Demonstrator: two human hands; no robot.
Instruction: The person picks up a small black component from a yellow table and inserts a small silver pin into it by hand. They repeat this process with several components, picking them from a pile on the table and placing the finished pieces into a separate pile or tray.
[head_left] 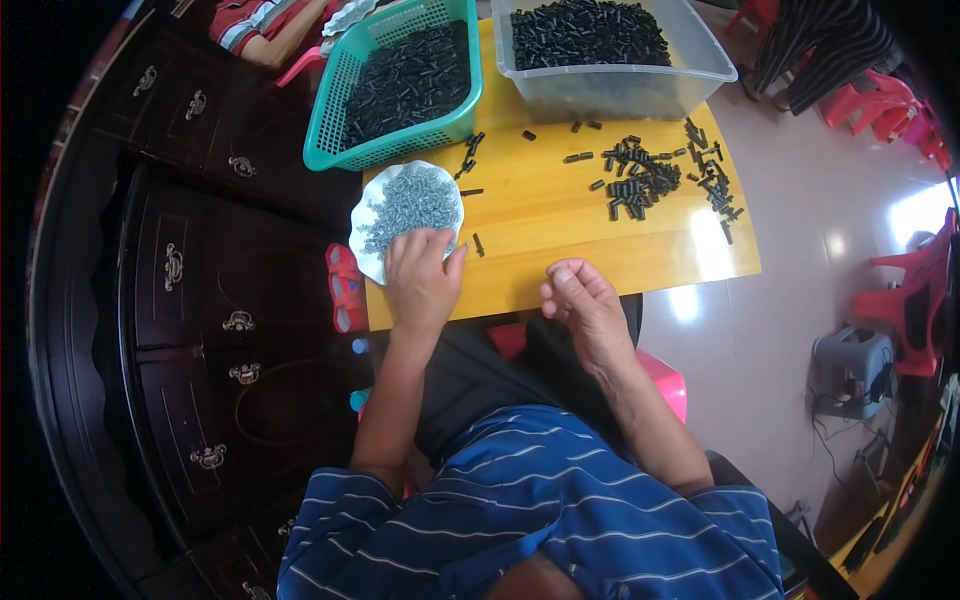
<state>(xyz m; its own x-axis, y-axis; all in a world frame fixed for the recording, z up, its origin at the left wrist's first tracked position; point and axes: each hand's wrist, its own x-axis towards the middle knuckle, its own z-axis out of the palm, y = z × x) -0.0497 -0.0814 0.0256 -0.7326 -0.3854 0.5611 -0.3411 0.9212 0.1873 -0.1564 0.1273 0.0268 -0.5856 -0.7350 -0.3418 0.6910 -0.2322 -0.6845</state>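
Note:
A white wavy-rimmed plate [364,257] at the table's left front corner holds a heap of small silvery metal pieces [412,205], too small to name surely. My left hand [422,275] reaches over its near edge, fingertips on the heap and thumb apart from the fingers. Near the table's front edge, my right hand [582,297] is closed in a pinch; whatever it may hold is hidden. Several short black cylindrical parts lie right of the plate, one black part [478,244] near my left thumb. A pile of these black parts [640,180] is farther right.
A green basket [318,140] and a clear plastic bin [610,95], both full of black parts, stand on the yellow table [540,225]. Dark cabinets [200,290] line the left. Another person's arm [275,45] shows at far left. Red stools [910,290] stand at right.

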